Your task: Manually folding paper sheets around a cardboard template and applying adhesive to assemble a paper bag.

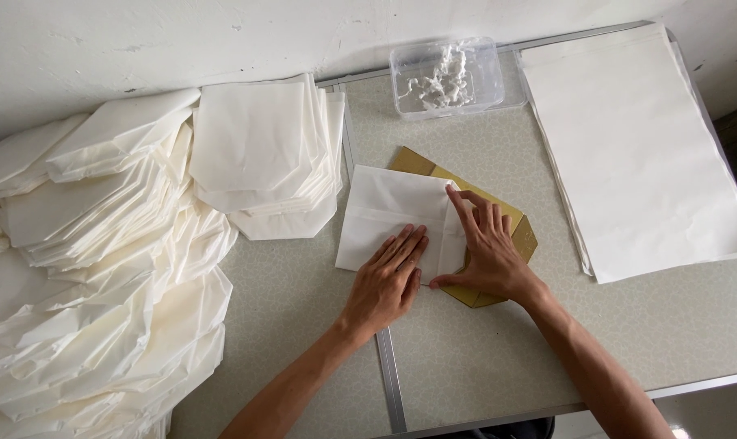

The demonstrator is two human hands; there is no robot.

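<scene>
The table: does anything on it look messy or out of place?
Mostly tidy. The flat sheets lie squarely stacked, and both hands, left and right, press a folded paper over a gold template. Only the folded pile at left slumps unevenly, spilling past the table edge.

Folded sheet [393, 218]: thin white paper, matt, creased. 
Template [521, 236] beneath it: tan-gold card, faint sheen. 
Flat sheet stack [637, 146]: smooth matt white paper. 
Folded pieces [100, 268]: thin off-white paper, slightly translucent, rumpled. 
Container [446, 77]: clear glossy plastic holding lumpy white paste. 
Tabletop [482, 349]: speckled grey-green laminate, matt, with a brushed metal strip [389, 378].
</scene>
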